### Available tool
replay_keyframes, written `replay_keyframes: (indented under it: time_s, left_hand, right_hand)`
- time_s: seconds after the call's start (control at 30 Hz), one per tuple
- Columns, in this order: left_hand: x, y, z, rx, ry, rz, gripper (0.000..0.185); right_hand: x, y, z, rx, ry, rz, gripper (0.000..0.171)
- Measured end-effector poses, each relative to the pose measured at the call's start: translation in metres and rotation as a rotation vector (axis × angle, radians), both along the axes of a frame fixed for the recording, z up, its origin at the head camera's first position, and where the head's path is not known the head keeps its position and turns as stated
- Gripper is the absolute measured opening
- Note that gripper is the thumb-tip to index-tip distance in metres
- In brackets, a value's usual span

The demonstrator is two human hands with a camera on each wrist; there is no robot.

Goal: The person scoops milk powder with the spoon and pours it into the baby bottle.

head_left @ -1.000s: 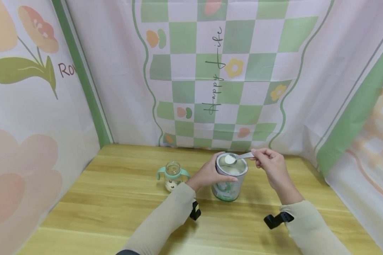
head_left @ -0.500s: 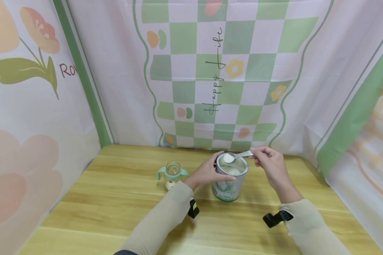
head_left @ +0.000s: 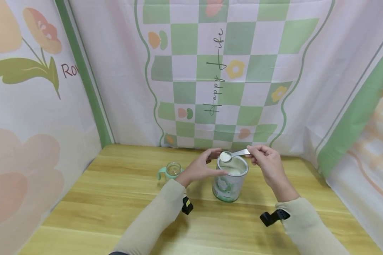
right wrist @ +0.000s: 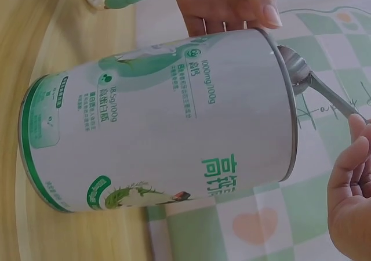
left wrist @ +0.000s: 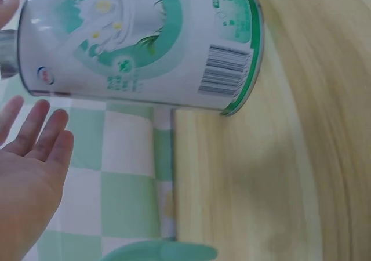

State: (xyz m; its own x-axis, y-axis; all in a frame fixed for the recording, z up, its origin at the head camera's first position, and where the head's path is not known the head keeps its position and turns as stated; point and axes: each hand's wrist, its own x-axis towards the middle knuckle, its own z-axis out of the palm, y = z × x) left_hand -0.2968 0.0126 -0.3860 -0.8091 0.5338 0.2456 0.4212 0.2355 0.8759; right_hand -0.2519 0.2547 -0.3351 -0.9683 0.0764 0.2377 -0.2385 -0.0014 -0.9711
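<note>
A white and green powder can (head_left: 229, 182) stands open on the wooden table (head_left: 99, 198). My right hand (head_left: 265, 161) pinches the handle of a metal spoon (head_left: 234, 154). The spoon's bowl is heaped with white powder and hangs over the can's left rim. My left hand (head_left: 199, 166) hovers by the can's upper left side with fairly straight fingers. In the left wrist view a gap shows between the left hand (left wrist: 29, 156) and the can (left wrist: 145, 46). The right wrist view shows the can (right wrist: 168, 127), the spoon (right wrist: 301, 72) and my right hand (right wrist: 351, 197).
A small glass baby bottle (head_left: 171, 170) with mint-green handles stands left of the can, with a little white powder at its bottom. Patterned cloth walls close in the table at the back and on both sides. Bare wood lies in front.
My left hand has let go of the can's side and risen to its rim. The right hand has carried the loaded spoon left and slightly up.
</note>
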Motion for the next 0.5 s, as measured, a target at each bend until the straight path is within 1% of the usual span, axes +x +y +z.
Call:
replay_keyframes:
  time_s: [0.17, 0.37, 0.5]
  left_hand:
    - [0.0, -0.007, 0.006, -0.014, 0.03, 0.009, 0.078]
    - [0.0, -0.02, 0.012, -0.009, 0.072, 0.015, 0.075]
    - [0.003, -0.031, 0.02, -0.032, 0.112, 0.018, 0.074]
  right_hand:
    - [-0.001, -0.003, 0.002, -0.007, 0.004, -0.002, 0.017]
    - [-0.005, -0.009, 0.002, -0.002, 0.025, 0.014, 0.023]
    - [-0.006, -0.015, 0.003, 0.003, 0.032, 0.023, 0.022]
